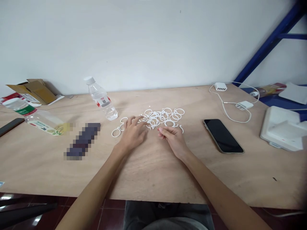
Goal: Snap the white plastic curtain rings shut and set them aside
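A heap of several white plastic rings (163, 117) lies in the middle of the wooden table (153, 172). My left hand (133, 132) rests palm down at the heap's left edge, fingers stretched toward the rings and touching them. A few loose rings (116, 132) lie just left of it. My right hand (173, 138) sits at the heap's near edge with its fingers curled inward over the table; I cannot make out whether anything is in them.
A black phone (223, 135) lies right of the hands. Behind it are a white charger with cables (226, 102) and a white box (281, 127). A water bottle (102, 99) lies back left, another bottle (35, 117) and a cardboard box (33, 90) farther left.
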Demonstrator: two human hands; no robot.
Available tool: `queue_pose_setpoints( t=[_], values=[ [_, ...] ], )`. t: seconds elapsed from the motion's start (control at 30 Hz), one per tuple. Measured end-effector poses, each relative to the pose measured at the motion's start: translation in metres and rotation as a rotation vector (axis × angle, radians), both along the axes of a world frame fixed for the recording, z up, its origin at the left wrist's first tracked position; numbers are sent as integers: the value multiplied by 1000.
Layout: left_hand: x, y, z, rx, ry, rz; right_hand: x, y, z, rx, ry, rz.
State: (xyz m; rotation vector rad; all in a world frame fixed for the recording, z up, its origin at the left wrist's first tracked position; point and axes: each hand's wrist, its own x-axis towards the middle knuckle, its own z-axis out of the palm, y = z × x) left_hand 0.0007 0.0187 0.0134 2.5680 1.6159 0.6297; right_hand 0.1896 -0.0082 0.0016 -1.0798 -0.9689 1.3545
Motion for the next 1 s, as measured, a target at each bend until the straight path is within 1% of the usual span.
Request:
queue_pose_setpoints(
  t=[0.07,0.13,0.2,0.27,0.33,0.4,0.43,0.5,0.6,0.7,0.77,0.83,0.9,1.0],
  values=[
    [12,5,-4,-45,-19,-35,1,1,0,7,-7,-8],
    [19,10,-9,-63,-63,-20,2,1,-1,24,-50,-21],
    [21,11,-13,-65,-109,-20,3,0,-2,75,-171,-54],
    [19,9,-14,-79,-157,-81,4,-1,-4,203,-390,-108],
    [17,6,-12,-116,-224,-166,5,-3,-6,400,-636,-122],
    [15,2,-9,-164,-306,-208,4,-5,-7,565,-837,-59],
    [15,0,-8,-193,-346,-207,4,-6,-8,606,-911,-11],
    [15,-2,-4,-252,-434,-179,4,-6,-8,608,-1025,51],
    [15,-1,0,-338,-635,-117,3,-6,-10,562,-1120,42],
    [12,4,3,-417,-973,-68,4,-5,-13,537,-1175,11],
    [10,8,4,-449,-1202,-64,4,-5,-14,522,-1216,1],
    [9,12,4,-473,-1374,-58,3,-5,-15,509,-1244,-15],
    [9,14,4,-521,-1489,-43,2,-7,-14,521,-1241,-28],
    [13,13,2,-614,-1566,-46,0,-9,-10,605,-1186,15]
  ],
)
